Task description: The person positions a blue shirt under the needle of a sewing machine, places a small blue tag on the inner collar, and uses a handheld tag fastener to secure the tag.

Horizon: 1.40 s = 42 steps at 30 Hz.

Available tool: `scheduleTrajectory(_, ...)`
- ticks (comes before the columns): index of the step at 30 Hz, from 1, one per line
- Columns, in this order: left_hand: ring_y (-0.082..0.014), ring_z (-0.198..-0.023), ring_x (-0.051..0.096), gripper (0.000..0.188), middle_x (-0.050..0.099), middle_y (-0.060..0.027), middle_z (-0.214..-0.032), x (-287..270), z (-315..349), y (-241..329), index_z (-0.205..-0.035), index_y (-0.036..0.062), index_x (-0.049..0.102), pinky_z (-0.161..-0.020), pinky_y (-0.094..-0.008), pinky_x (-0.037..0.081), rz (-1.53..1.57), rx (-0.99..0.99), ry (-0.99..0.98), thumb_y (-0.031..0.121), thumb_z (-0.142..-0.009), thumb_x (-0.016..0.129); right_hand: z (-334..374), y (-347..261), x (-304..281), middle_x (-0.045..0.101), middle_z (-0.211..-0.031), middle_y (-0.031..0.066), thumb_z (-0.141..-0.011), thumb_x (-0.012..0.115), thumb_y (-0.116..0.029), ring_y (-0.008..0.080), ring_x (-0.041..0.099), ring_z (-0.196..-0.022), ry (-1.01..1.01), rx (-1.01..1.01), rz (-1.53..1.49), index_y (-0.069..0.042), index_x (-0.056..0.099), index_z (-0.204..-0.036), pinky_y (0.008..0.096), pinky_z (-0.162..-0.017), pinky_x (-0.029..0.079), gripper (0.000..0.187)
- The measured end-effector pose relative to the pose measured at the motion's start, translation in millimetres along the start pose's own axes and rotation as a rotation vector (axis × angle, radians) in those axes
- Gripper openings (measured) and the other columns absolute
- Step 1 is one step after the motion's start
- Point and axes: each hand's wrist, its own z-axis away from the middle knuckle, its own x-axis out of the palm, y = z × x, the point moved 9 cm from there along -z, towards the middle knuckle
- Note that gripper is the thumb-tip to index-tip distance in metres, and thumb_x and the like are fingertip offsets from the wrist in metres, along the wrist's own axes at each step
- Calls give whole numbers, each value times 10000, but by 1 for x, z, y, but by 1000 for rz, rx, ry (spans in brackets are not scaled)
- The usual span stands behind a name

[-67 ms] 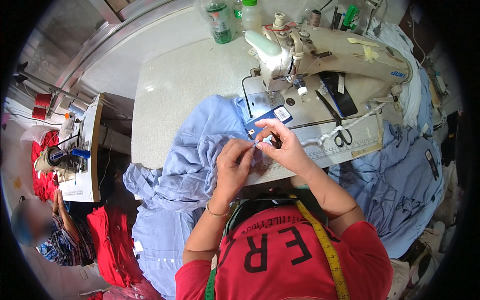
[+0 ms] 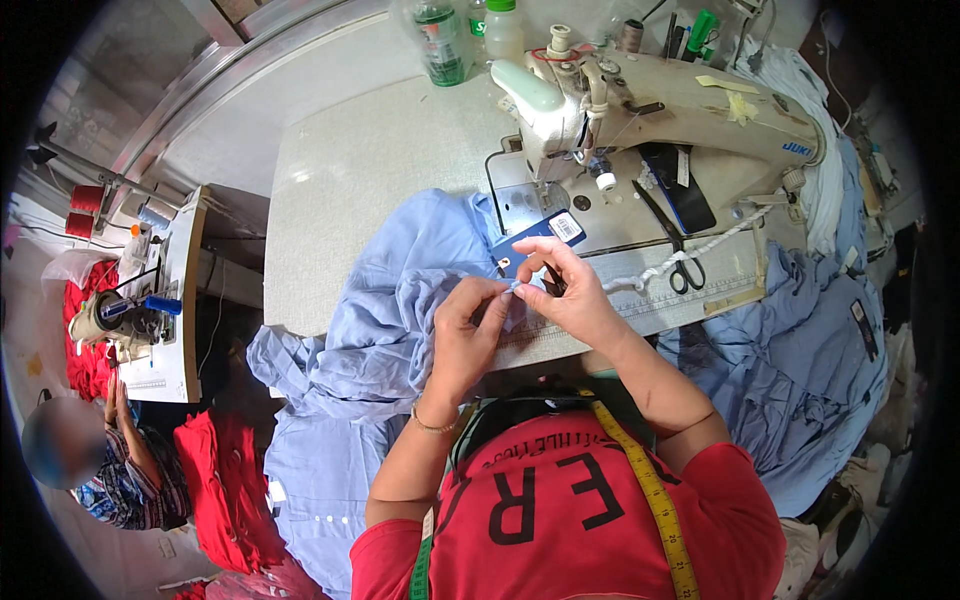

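Note:
A light blue garment lies bunched on the sewing table, hanging over its front edge. My left hand pinches a small bit of its edge between thumb and fingertips. My right hand meets it there, thumb and forefinger closed on the same bit of cloth. Tucked in the right hand's palm are small black thread snips. A dark blue hang tag with a white sticker lies just beyond my fingers. What exactly sits between the fingertips is too small to tell.
The sewing machine stands behind my hands. Black scissors and a dark phone-like slab lie right of its needle. More blue garments are heaped at right. Bottles stand at the back. Another person sits at left.
Almost nothing differs; my fingertips have shifted very slightly on the pinched cloth.

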Motion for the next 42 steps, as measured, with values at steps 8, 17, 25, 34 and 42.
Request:
scheduleTrajectory(8, -52, -737, 489, 173, 580, 18, -796, 13, -3, -20, -922, 1, 599, -658, -209, 412, 159, -180, -154, 168, -896, 561, -1, 8, 1, 538, -834, 2, -795, 599, -20, 65, 514, -800, -47, 89, -67, -49, 503, -1150, 210, -726, 425, 368)
scheduleTrajectory(17, -18, -647, 396, 153, 498, 79, -708, 24, 2, -35, -890, 42, 599, -564, -177, 332, 421, -337, -205, 186, -906, 550, 4, 39, 8, 538, -857, -13, -842, 599, -109, 12, 464, -694, -32, 379, -537, -49, 494, -1105, 150, -591, 359, 290)
scheduleTrajectory(25, -9, -614, 382, 144, 494, 91, -694, 21, 0, -34, -894, 45, 610, -553, -169, 309, 467, -343, -181, 176, -902, 551, 3, 30, 1, 465, -913, 27, -912, 504, -263, 34, 341, -579, -97, 179, -426, -62, 429, -1150, 151, -508, 278, 321)
scheduleTrajectory(34, -11, -631, 404, 141, 521, 79, -714, 20, 0, -33, -942, 39, 625, -561, -167, 321, 457, -343, -178, 155, -894, 562, 15, -4, -5, 611, -917, 131, -813, 628, -136, 254, 624, -839, 0, 37, 287, -37, 487, -1026, 341, -720, 486, 274)
scheduleTrajectory(42, -23, -669, 439, 169, 549, 55, -756, 19, 1, -34, -974, 21, 619, -596, -173, 354, 468, -345, -187, 159, -900, 555, 16, -14, -3, 631, -879, 131, -788, 644, -153, 312, 628, -799, 41, -83, 507, -56, 497, -1001, 371, -655, 490, 276)
